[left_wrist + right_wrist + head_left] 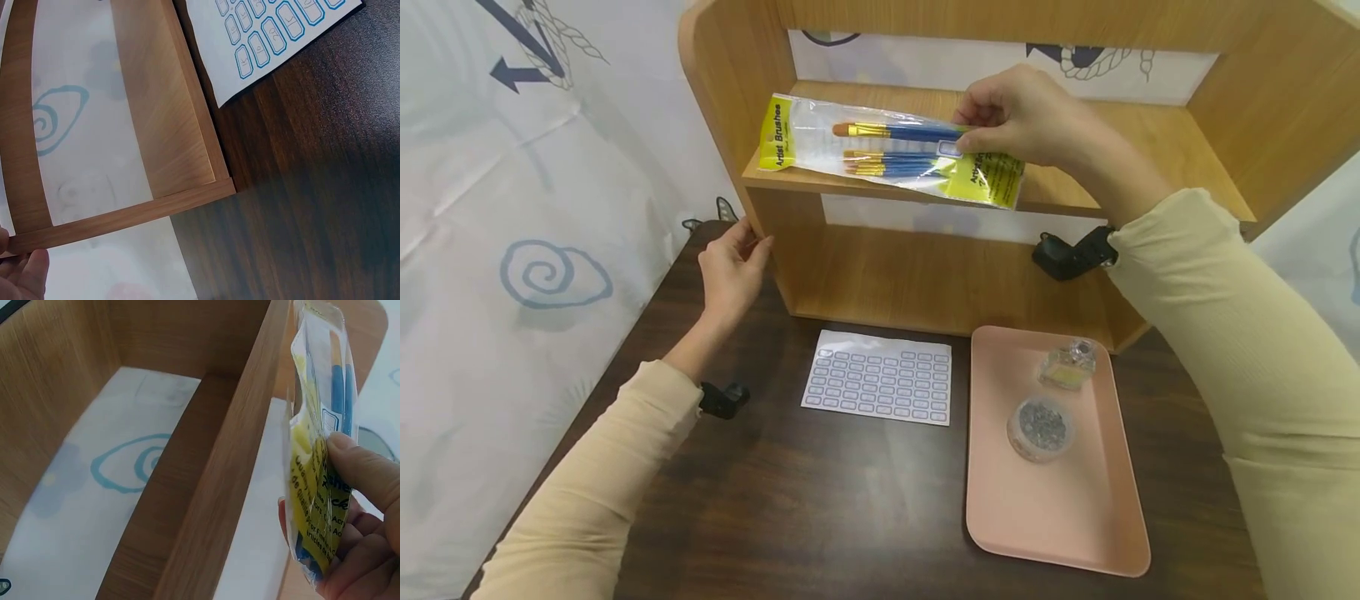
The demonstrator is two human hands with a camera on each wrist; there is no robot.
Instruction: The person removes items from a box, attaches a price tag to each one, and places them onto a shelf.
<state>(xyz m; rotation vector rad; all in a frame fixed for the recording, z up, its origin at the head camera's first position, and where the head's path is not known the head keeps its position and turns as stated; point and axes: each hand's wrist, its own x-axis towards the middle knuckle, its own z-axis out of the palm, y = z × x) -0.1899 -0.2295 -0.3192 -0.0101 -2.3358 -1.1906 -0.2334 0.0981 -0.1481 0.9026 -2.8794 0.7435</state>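
Observation:
My right hand [1026, 117] pinches a clear packet of artist brushes [880, 142] by its right part, in front of the upper shelf [1075, 183]. Blue-handled brushes show through the plastic, with yellow labels at both ends. A small bordered sticker [950, 149] is on the packet beside my thumb, also visible in the right wrist view. My left hand [733, 267] holds the left side panel of the wooden shelf unit [775, 250] at its front edge. In the left wrist view, fingertips [34, 269] touch that panel's edge at the lower left.
On the dark table [820, 500] lies a sheet of small bordered labels [880, 379], with some gone from its top row. A pink tray [1060, 517] to the right bears a round tub of grey bits [1041, 427] and a small glass bottle [1067, 367].

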